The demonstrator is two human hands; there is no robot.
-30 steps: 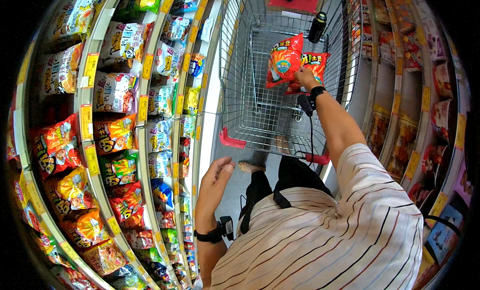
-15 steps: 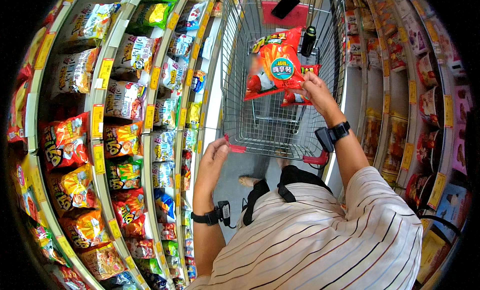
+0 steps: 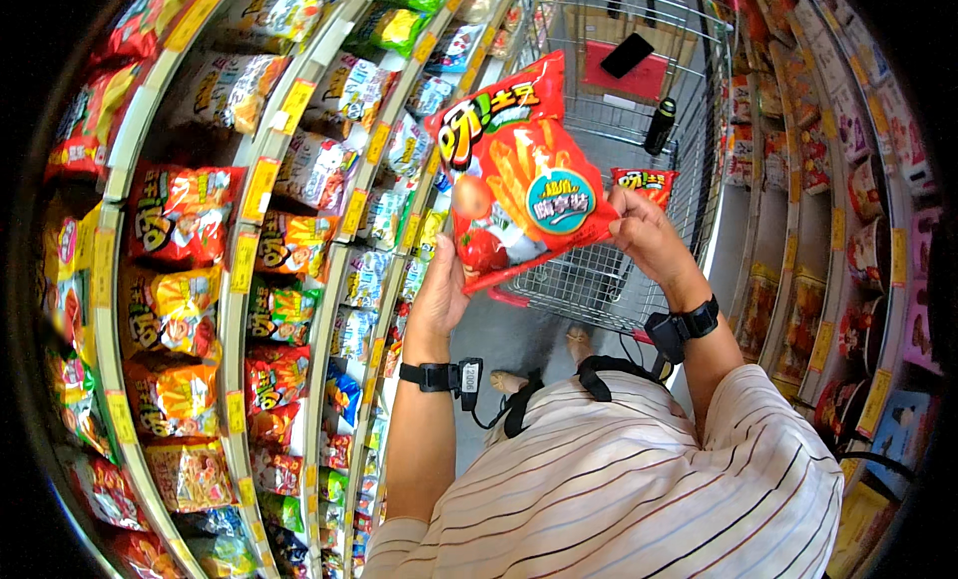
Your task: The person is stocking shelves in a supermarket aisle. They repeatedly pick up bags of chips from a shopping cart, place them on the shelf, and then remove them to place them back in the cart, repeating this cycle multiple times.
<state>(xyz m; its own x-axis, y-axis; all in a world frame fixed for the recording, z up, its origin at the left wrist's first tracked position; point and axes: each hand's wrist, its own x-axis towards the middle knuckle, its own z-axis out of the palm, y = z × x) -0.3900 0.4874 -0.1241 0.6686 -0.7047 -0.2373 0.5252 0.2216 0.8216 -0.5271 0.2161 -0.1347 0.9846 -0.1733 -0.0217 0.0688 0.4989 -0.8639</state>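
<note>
A large red bag of potato snacks, with fries pictured on its front, is held up over the near left part of the shopping cart. My right hand pinches its lower right corner. At the lower left edge, my left hand grips the bag, thumb along the side and the other fingers hidden behind it. Another red snack bag lies inside the wire shopping cart, partly covered by the held bag and my right hand.
In the cart's far part are a black phone on a red panel and a dark bottle. Snack shelves with colourful bags run close along the left. More stocked shelves line the right.
The red snack bag has come up out of the cart, nearer to me and leftward. My left hand has left the cart's handle end and taken hold of the bag. The view has shifted.
</note>
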